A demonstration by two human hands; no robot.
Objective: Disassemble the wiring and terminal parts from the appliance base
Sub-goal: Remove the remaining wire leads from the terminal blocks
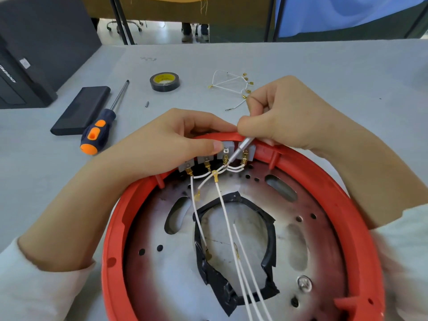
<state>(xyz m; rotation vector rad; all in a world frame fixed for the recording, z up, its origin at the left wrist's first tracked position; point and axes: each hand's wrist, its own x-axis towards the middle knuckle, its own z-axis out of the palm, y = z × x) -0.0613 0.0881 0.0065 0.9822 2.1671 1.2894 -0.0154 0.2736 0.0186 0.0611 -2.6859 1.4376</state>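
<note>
The round appliance base point(117, 218) has a red plastic rim and a scorched metal plate inside. Grey terminal blocks point(228, 147) with brass connectors sit in a row at its far rim. White wires point(225, 212) run from them across the plate. My left hand point(166, 144) grips the far rim, thumb pressed against one grey block. My right hand point(287, 114) holds a thin metal tool point(239, 149), its tip down at the brass connectors. Black tape lines the plate's central hole.
A loose bundle of white wires with brass terminals point(231, 85) lies beyond my right hand. A roll of black tape point(164, 81), an orange-and-blue screwdriver point(104, 122), a flat black case point(81, 110) and a small screw point(146, 104) lie to the left.
</note>
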